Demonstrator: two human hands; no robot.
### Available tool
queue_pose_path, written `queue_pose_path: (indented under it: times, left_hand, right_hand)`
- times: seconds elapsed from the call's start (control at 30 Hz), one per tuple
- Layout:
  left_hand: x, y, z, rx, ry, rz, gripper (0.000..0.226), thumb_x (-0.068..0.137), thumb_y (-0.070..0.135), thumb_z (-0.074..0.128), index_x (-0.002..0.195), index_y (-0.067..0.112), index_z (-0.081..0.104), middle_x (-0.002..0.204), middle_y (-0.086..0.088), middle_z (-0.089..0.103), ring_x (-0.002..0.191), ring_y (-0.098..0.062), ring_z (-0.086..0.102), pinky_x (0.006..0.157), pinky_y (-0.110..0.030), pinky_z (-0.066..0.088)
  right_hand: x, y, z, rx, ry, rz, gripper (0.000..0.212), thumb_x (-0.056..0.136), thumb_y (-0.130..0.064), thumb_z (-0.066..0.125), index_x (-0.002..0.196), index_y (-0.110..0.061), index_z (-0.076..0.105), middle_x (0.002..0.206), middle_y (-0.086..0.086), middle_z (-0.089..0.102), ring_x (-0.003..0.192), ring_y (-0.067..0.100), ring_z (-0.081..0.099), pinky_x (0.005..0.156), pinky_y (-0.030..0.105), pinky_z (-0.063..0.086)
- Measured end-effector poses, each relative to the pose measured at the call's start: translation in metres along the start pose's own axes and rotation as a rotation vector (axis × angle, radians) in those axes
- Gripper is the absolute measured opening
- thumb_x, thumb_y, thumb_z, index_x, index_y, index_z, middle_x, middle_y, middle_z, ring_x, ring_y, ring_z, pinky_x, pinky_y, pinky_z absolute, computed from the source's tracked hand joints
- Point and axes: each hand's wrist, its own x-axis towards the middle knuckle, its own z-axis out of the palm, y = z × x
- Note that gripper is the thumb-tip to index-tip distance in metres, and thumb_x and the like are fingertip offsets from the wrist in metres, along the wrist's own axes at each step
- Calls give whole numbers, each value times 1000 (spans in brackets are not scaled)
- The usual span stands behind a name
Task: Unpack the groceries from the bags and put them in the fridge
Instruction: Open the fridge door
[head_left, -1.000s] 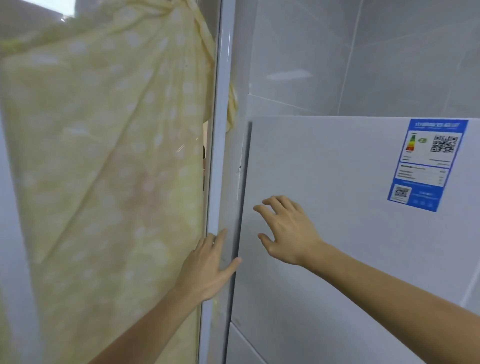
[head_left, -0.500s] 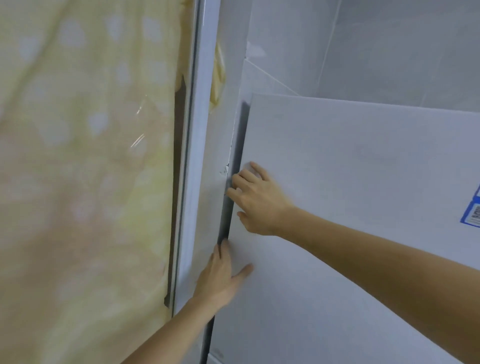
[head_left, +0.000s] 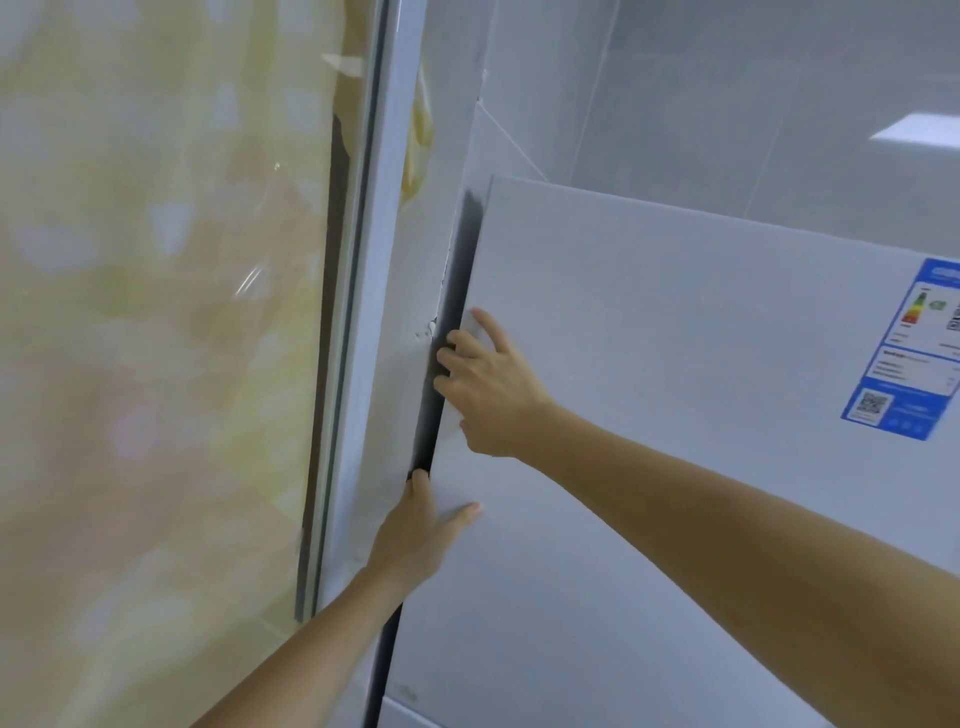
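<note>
Fridge door (head_left: 675, 415), white, is filling the right of the view. Right hand (head_left: 496, 395) is hooking its curled fingers round the door's left edge, index lying on the face. Left hand (head_left: 415, 535), just below it on the same edge, is gripping too, thumb spread on the door front. Blue energy label (head_left: 906, 353) is sitting at the door's far right; yellow curtain (head_left: 156, 312) is hanging left of the door behind glass.

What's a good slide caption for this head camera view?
Both hands, left and right, grip the fridge door at its left edge.
</note>
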Motion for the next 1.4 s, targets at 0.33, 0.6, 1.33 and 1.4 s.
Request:
queue_pose_path:
  times: [0.33, 0.6, 1.33, 1.4]
  left_hand:
    - [-100, 6, -27, 250, 154, 26, 75, 83, 76, 59, 127, 17, 43, 122, 1, 55, 100, -21, 60, 81, -42, 55]
    - [-250, 24, -35, 202, 279, 268, 75, 89, 51, 70, 145, 12, 39, 131, -7, 55, 116, -25, 61, 81, -28, 46]
    - [-493, 185, 102, 132, 71, 1041, 106, 89, 57, 59, 162, 3, 4, 171, -6, 2, 158, -31, 9, 121, -59, 29]
    - [-499, 197, 119, 159, 61, 1126, 105, 89, 56, 58, 164, 10, 0, 172, -8, 2, 158, -32, 9, 121, -61, 27]
  right_hand:
    - [-63, -31, -61, 78, 278, -80, 32, 82, -31, 71, 112, -20, 74, 127, 4, 62, 136, 27, 45, 128, 56, 0]
    - [-178, -62, -147, 285, 555, -117, 14, 82, -19, 65, 91, -14, 73, 112, 6, 66, 127, 28, 54, 126, 57, 15]
    - [-534, -38, -274, 312, 546, 434, 53, 87, -21, 61, 140, -16, 65, 168, 12, 30, 161, 29, 16, 124, 62, 19]
    - [-558, -30, -273, 260, 524, 497, 53, 89, -23, 61, 141, -17, 64, 168, 12, 31, 160, 31, 16, 123, 64, 18]
